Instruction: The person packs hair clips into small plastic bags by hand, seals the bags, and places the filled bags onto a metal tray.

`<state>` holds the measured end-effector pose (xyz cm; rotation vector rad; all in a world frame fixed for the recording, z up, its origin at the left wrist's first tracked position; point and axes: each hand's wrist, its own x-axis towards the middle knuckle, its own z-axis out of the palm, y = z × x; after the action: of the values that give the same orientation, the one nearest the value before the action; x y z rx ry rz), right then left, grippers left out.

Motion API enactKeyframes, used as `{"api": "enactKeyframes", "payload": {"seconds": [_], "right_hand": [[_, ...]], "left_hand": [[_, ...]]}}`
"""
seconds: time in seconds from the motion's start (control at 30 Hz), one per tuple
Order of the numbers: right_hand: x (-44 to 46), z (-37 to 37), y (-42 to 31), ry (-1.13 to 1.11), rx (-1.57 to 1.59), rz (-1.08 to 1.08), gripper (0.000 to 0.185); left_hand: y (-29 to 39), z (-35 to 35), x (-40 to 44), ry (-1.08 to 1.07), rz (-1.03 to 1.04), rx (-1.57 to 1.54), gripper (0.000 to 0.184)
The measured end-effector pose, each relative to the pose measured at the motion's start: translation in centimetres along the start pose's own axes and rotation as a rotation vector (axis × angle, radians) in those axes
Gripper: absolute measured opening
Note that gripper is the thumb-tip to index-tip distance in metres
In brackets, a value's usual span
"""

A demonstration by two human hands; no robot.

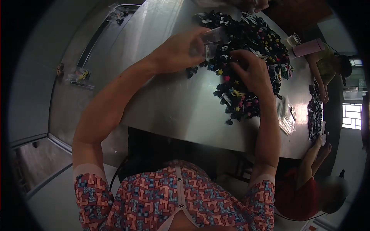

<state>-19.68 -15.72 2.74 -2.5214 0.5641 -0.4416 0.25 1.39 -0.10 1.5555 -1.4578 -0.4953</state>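
My left hand is closed on a clear plastic bag, held over the left edge of a large pile. The pile is of small black pieces with white loops and pink, yellow and blue star- or flower-shaped bits; they look like hair ties. My right hand is over the middle of the pile, palm down, with thumb and fingers apart. Nothing shows between its fingers, though the fingertips are close to the black pieces. Right of my right forearm lies a stack of clear plastic bags.
The metal table stretches in front of me. A pink cup and a clear cup stand at the far right. Co-workers sit along the right side by a second dark pile. Another person's hand shows at the top.
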Motion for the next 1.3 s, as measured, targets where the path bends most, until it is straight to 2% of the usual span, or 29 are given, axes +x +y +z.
{"api": "enactKeyframes", "payload": {"seconds": [0.07,0.2,0.47,0.7,0.8,0.87,0.97,1.03,1.17,1.23,1.3], "right_hand": [[-0.1,0.1,0.0,-0.002,-0.161,-0.123,0.018],[-0.1,-0.3,-0.1,-0.047,-0.196,-0.098,0.018],[0.1,-0.8,0.2,-0.040,0.050,0.058,0.019],[0.1,-0.6,0.9,-0.005,0.048,0.022,0.019],[-0.2,-0.5,-0.5,-0.003,-0.067,0.011,0.019],[-0.5,0.0,-0.8,0.056,-0.308,-0.101,0.018],[-0.5,0.0,-0.9,0.064,-0.330,-0.149,0.018],[-0.5,-0.1,-0.5,0.056,-0.293,-0.134,0.017],[-0.2,-0.2,0.2,0.016,-0.173,-0.077,0.016],[-0.4,-0.4,-0.3,0.020,-0.214,-0.095,0.015],[-0.5,-0.6,-0.8,0.022,-0.252,-0.114,0.015]], "left_hand": [[-0.3,0.0,0.0,0.006,0.018,0.000,0.075],[0.0,0.0,0.0,0.001,0.012,-0.018,0.075],[-0.2,0.0,0.0,-0.002,0.014,-0.018,0.076],[0.1,-0.1,0.0,-0.009,-0.009,-0.032,0.076],[0.3,-0.1,-0.1,-0.010,-0.017,-0.025,0.076],[0.2,-0.1,0.0,-0.016,-0.012,-0.021,0.076],[-0.5,0.2,0.1,-0.020,0.030,-0.012,0.075],[-0.9,0.5,0.1,0.098,0.140,-0.022,0.066],[-0.8,0.5,0.0,0.087,0.109,-0.027,0.066],[-0.5,0.3,0.0,0.058,0.040,-0.051,0.066],[-0.7,0.3,0.1,0.070,0.066,-0.035,0.066]]}}
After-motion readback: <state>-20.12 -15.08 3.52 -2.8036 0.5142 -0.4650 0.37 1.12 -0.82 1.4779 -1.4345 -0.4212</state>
